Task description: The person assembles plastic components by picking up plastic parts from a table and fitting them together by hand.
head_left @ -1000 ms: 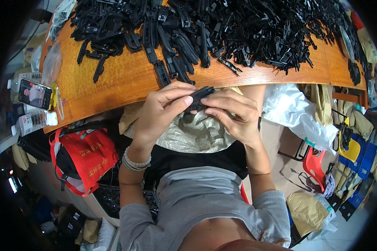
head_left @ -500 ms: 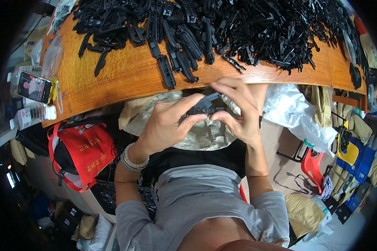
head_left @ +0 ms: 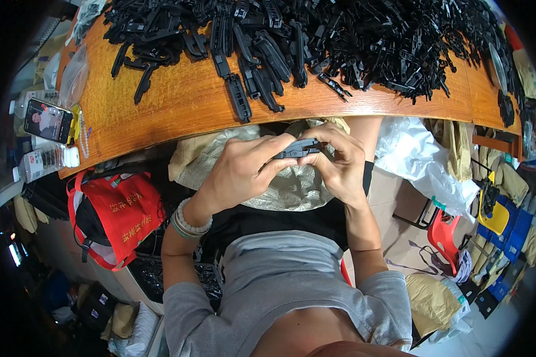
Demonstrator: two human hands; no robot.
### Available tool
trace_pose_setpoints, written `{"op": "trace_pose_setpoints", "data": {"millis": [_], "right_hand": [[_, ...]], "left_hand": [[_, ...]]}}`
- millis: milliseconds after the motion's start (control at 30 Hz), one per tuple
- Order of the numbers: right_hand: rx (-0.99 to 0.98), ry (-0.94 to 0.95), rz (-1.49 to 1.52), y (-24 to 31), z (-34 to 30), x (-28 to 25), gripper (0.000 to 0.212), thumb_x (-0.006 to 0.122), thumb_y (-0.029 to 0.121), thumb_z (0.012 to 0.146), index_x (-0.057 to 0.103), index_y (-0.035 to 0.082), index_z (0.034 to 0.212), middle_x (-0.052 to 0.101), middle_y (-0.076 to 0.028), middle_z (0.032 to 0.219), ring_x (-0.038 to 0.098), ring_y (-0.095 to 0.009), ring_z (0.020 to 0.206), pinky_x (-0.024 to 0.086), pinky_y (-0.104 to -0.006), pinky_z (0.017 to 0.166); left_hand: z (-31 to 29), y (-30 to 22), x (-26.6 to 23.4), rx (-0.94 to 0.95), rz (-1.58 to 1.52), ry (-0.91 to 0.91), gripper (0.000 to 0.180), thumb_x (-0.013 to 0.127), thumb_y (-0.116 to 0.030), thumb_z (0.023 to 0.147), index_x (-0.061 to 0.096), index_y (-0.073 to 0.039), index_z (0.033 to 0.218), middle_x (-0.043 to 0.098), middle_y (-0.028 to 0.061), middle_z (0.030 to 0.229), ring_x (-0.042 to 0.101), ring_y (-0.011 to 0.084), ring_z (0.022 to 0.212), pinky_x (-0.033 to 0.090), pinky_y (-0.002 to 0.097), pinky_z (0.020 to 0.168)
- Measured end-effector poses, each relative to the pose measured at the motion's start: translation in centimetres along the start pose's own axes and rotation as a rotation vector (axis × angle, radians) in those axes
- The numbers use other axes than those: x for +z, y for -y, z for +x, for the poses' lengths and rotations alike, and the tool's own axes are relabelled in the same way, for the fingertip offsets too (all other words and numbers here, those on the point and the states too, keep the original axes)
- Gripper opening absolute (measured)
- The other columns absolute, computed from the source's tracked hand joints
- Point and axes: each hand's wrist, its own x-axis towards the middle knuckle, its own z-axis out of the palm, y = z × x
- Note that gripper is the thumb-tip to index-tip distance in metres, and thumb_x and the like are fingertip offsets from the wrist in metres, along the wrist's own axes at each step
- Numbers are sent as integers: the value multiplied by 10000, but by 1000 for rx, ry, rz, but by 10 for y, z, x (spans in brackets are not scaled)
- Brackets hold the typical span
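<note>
Between my two hands is a black plastic part (head_left: 299, 149), held level above my lap just off the table's near edge. My left hand (head_left: 244, 166), with a beaded bracelet on its wrist, pinches the part's left end between thumb and fingers. The fingers and thumb of my right hand (head_left: 340, 157) close on its right end. Longer black plastic parts (head_left: 238, 98) lie on the wooden table (head_left: 178, 113) beyond my hands. Farther right is a big heap of smaller black parts (head_left: 393, 53).
A woven sack (head_left: 285, 193) hangs open beneath my hands. On the table's left are a phone (head_left: 46, 122) and a plastic bottle (head_left: 45, 163). A red bag (head_left: 122, 214) stands at the left below the table. White plastic sheeting (head_left: 419, 157) hangs at the right.
My right fingers, raised and apart over the part before, have come down and closed on its right end. The part now lies flatter between my hands.
</note>
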Motion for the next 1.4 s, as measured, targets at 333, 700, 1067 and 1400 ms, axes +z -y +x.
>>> {"op": "trace_pose_setpoints", "data": {"millis": [333, 700, 1067, 1400], "right_hand": [[166, 50, 57, 5, 0, 0, 234, 716, -3, 698, 654, -19, 923, 637, -105, 832, 602, -218, 718, 474, -311, 659], [-204, -343, -852, -15, 40, -17, 117, 653, 8, 740, 619, 27, 851, 542, -101, 899, 510, -275, 827, 402, -373, 716], [-205, -408, -409, -5, 22, -11, 195, 602, -75, 767, 589, -3, 949, 598, -131, 914, 571, -232, 820, 452, -331, 738], [-154, 121, 29, 10, 14, -2, 159, 726, 23, 715, 636, -24, 837, 639, -104, 761, 607, -213, 651, 476, -288, 572]], "left_hand": [[-7, 8, 3, -49, -6, 16, 320, 704, -122, 766, 599, -6, 1046, 656, 153, 874, 651, 289, 697, 498, 341, 584], [8, 45, -30, 81, 683, -211, 373, 606, 55, 708, 638, -43, 1067, 579, 89, 832, 597, 235, 703, 478, 322, 584], [-3, 46, -22, 244, 583, -702, 261, 633, 53, 773, 558, 5, 1018, 613, 107, 980, 604, 239, 890, 499, 319, 662], [2, 7, -14, -563, -790, 58, 229, 577, -48, 882, 603, 60, 1082, 610, 52, 742, 561, 54, 616, 450, 178, 499]]}}
